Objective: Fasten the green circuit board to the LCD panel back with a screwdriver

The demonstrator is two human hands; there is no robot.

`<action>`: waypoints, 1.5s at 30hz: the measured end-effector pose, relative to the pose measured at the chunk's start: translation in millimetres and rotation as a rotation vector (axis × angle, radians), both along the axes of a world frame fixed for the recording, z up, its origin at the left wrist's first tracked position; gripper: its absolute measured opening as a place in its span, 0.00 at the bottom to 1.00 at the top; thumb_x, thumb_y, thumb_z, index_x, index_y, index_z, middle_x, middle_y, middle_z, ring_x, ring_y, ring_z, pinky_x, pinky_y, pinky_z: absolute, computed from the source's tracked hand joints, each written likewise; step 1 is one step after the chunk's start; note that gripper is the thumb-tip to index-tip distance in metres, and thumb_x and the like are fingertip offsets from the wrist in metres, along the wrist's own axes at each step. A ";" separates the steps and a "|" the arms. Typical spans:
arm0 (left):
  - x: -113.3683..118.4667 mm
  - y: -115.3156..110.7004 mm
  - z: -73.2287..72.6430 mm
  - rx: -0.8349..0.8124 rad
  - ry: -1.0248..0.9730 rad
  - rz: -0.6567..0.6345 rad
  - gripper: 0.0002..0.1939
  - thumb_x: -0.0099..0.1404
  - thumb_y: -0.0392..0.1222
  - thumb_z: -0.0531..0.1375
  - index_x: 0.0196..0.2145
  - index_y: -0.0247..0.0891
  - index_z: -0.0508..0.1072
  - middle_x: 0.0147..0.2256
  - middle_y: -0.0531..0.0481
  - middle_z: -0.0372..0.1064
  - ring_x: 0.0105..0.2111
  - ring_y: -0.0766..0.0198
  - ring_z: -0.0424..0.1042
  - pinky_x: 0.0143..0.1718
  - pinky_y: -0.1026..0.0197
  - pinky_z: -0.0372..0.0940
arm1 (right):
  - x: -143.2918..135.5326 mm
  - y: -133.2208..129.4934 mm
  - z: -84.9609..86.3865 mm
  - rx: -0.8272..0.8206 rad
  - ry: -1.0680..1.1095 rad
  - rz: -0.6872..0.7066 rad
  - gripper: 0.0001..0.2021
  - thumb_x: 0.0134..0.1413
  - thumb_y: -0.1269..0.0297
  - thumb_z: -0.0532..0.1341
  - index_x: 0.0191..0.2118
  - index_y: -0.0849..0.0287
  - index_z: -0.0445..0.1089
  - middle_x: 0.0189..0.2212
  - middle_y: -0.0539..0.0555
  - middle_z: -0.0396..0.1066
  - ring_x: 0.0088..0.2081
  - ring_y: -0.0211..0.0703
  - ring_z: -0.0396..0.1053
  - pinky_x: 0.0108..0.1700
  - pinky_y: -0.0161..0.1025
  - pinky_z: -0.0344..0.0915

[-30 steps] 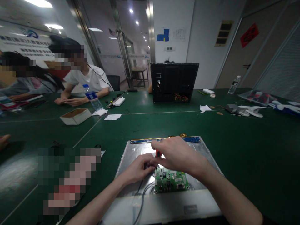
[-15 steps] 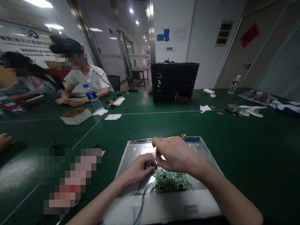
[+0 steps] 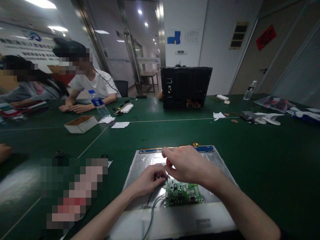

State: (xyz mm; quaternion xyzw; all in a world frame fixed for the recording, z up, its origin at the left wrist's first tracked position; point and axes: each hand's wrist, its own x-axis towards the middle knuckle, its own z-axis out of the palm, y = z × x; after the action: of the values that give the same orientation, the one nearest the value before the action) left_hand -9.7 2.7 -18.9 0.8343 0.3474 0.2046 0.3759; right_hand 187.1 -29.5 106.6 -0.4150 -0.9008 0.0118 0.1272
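Observation:
A silver metal display panel (image 3: 222,171) lies flat on the green table in front of me. A small green circuit board (image 3: 183,193) sits on it, with grey cables (image 3: 152,208) running toward me. My right hand (image 3: 188,163) is closed around a red-handled screwdriver (image 3: 169,163), its tip pointing down at the board's far left corner. My left hand (image 3: 147,180) rests on the panel beside that corner, fingers pinched at the screwdriver's tip; what they pinch is hidden.
A black monitor case (image 3: 185,87) stands upright at mid-table. An open cardboard box (image 3: 80,123), a water bottle (image 3: 98,104) and paper scraps lie to the left, where two people sit. White parts and another bottle (image 3: 250,90) are at the right. Another person's hand (image 3: 4,151) shows at the left edge.
My hands stay nearly still over the board's corner; the right hand shifts very slightly on the screwdriver. The hand at the left edge drew back a little.

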 end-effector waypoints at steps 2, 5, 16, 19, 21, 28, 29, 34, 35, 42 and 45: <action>-0.2 0.3 -1.1 0.013 -0.001 0.000 0.04 0.61 0.33 0.58 0.29 0.35 0.72 0.31 0.51 0.69 0.31 0.63 0.67 0.34 0.62 0.61 | 0.3 -0.9 1.0 0.011 0.003 0.024 0.09 0.54 0.66 0.57 0.41 0.62 0.65 0.32 0.55 0.75 0.27 0.41 0.68 0.24 0.39 0.44; -0.1 0.4 -1.5 0.028 0.001 0.002 0.04 0.61 0.32 0.58 0.29 0.35 0.72 0.31 0.51 0.69 0.31 0.63 0.67 0.33 0.63 0.61 | 0.8 -1.6 2.6 0.009 0.010 0.047 0.08 0.54 0.66 0.57 0.40 0.62 0.65 0.33 0.56 0.75 0.28 0.42 0.69 0.24 0.39 0.45; 1.9 -1.7 6.5 -0.003 -0.021 0.004 0.04 0.60 0.33 0.59 0.32 0.36 0.74 0.33 0.50 0.72 0.33 0.61 0.69 0.34 0.62 0.63 | -0.1 1.5 -0.5 -0.002 -0.013 -0.013 0.10 0.59 0.57 0.58 0.36 0.57 0.69 0.28 0.52 0.76 0.27 0.42 0.70 0.25 0.38 0.43; 1.4 -1.3 3.1 -0.007 0.010 0.029 0.04 0.61 0.34 0.59 0.31 0.35 0.74 0.32 0.50 0.71 0.32 0.62 0.68 0.33 0.63 0.62 | -1.0 1.2 -0.7 0.009 -0.004 -0.010 0.07 0.58 0.61 0.57 0.38 0.59 0.68 0.27 0.52 0.75 0.25 0.41 0.68 0.24 0.38 0.42; 0.7 -0.5 0.4 -0.005 0.006 0.020 0.04 0.61 0.34 0.58 0.30 0.35 0.73 0.31 0.50 0.71 0.32 0.62 0.68 0.33 0.63 0.62 | -1.2 0.3 0.1 0.008 0.000 0.000 0.08 0.56 0.64 0.57 0.40 0.61 0.66 0.27 0.53 0.75 0.25 0.41 0.68 0.24 0.38 0.42; -1.0 1.7 -3.5 0.023 0.029 0.001 0.04 0.59 0.32 0.58 0.30 0.36 0.73 0.30 0.51 0.70 0.33 0.60 0.67 0.35 0.61 0.61 | 1.5 -3.7 5.3 -0.013 0.007 0.076 0.08 0.55 0.63 0.58 0.40 0.60 0.64 0.30 0.53 0.75 0.27 0.40 0.68 0.25 0.38 0.45; -0.9 1.7 -2.9 0.028 0.023 -0.002 0.04 0.60 0.32 0.58 0.30 0.35 0.73 0.31 0.50 0.71 0.33 0.60 0.67 0.36 0.61 0.62 | 1.5 -3.2 5.0 -0.016 0.012 0.074 0.09 0.56 0.60 0.58 0.39 0.59 0.65 0.30 0.52 0.75 0.28 0.41 0.68 0.25 0.38 0.46; 0.6 -0.3 2.5 0.016 0.010 -0.005 0.03 0.61 0.33 0.59 0.32 0.36 0.74 0.35 0.49 0.72 0.35 0.59 0.69 0.37 0.60 0.62 | 0.3 0.3 1.5 -0.005 -0.010 0.022 0.08 0.59 0.58 0.58 0.36 0.57 0.67 0.29 0.51 0.75 0.29 0.42 0.70 0.26 0.38 0.46; 0.9 -0.7 2.9 0.010 0.019 0.006 0.03 0.61 0.33 0.59 0.33 0.36 0.74 0.35 0.49 0.72 0.34 0.60 0.69 0.36 0.61 0.62 | 0.1 0.4 1.4 0.002 -0.015 0.019 0.07 0.59 0.60 0.58 0.35 0.57 0.67 0.29 0.51 0.75 0.28 0.42 0.70 0.25 0.38 0.46; -0.3 0.3 -3.2 0.032 0.003 0.010 0.04 0.60 0.32 0.58 0.30 0.35 0.73 0.31 0.50 0.70 0.32 0.61 0.67 0.35 0.62 0.61 | 0.8 -3.5 5.8 0.000 -0.007 0.045 0.07 0.54 0.65 0.58 0.38 0.60 0.66 0.31 0.54 0.75 0.27 0.41 0.68 0.25 0.38 0.44; -0.2 0.3 -2.4 0.043 0.012 0.008 0.04 0.60 0.32 0.58 0.31 0.35 0.73 0.32 0.50 0.71 0.33 0.60 0.68 0.36 0.61 0.61 | 1.0 -3.0 5.7 -0.020 0.006 0.062 0.08 0.57 0.60 0.59 0.38 0.59 0.66 0.31 0.53 0.76 0.29 0.41 0.70 0.26 0.38 0.47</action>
State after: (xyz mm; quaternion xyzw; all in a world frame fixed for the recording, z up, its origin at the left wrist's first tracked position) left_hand -9.9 3.0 -21.3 0.8420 0.3486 0.2089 0.3548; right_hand 188.1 -32.4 112.3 -0.3882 -0.9126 0.0258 0.1256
